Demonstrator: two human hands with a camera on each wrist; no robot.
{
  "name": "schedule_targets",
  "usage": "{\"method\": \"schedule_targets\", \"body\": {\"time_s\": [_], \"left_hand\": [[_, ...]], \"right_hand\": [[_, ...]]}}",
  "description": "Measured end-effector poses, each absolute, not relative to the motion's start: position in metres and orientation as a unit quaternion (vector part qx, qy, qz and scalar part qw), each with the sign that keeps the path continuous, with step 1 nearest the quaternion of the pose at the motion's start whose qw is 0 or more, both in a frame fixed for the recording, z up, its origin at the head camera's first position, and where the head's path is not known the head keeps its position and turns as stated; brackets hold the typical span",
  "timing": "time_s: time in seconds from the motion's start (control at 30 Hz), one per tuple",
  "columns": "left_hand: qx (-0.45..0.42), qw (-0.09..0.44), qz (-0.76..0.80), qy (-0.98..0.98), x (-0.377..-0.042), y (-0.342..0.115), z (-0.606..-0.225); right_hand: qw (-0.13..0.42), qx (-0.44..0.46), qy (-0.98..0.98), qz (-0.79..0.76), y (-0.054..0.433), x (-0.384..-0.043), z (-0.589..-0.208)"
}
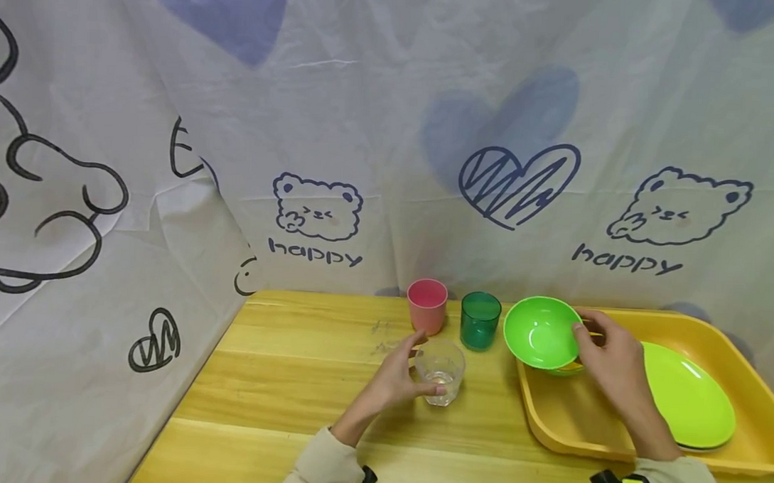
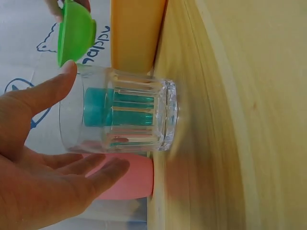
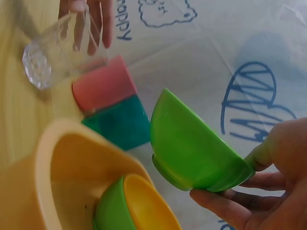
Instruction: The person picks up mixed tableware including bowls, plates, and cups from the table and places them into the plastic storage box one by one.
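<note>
A clear drinking glass (image 1: 440, 375) stands upright on the wooden table, with a faceted lower half. Around its side my left hand (image 1: 391, 377) spreads: the thumb is by the rim in the left wrist view, and the fairly straight fingers lie along the other side. My right hand (image 1: 613, 356) holds a green bowl (image 1: 542, 332) by its rim, thumb at the edge and fingers underneath. That bowl is tilted in the air over the left end of an orange tray (image 1: 534, 417). Beneath it, another green bowl (image 3: 108, 206) has a yellow bowl (image 3: 148, 206) nested inside.
Behind the glass are a pink cup (image 1: 427, 307) and a teal see-through cup (image 1: 480, 321), side by side near the back edge. A lime-green plate (image 1: 689, 398) lies in the tray's right part. A printed white cloth (image 1: 397, 128) hangs behind the table.
</note>
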State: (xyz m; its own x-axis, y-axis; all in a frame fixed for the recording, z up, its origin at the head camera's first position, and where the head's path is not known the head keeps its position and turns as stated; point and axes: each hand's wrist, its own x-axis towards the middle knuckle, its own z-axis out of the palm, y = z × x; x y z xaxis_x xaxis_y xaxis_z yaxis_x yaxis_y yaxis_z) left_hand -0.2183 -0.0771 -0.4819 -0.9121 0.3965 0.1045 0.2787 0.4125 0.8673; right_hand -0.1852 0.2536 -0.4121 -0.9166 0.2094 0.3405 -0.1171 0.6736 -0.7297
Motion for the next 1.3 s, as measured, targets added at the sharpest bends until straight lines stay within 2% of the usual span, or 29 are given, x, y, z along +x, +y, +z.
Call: {"method": "schedule_targets", "body": {"time_s": [0.33,0.6,1.1,1.3], "left_hand": [[0.195,0.083,0.534,0.819,-0.223,-0.073,-0.48],[0.197,0.08,0.533,0.819,-0.222,-0.074,-0.48],[0.174,0.101,0.555,0.807,-0.219,-0.076,-0.483],[0.175,0.105,0.561,0.803,-0.22,-0.078,-0.483]], "right_hand": [[0.158,-0.055,-0.907,0.387,0.282,-0.205,-0.416],[0.121,-0.066,-0.913,0.385,0.302,-0.219,-0.424],[0.05,-0.077,-0.893,0.441,0.304,-0.225,-0.441],[0.043,-0.083,-0.891,0.444,0.303,-0.224,-0.445]]}}
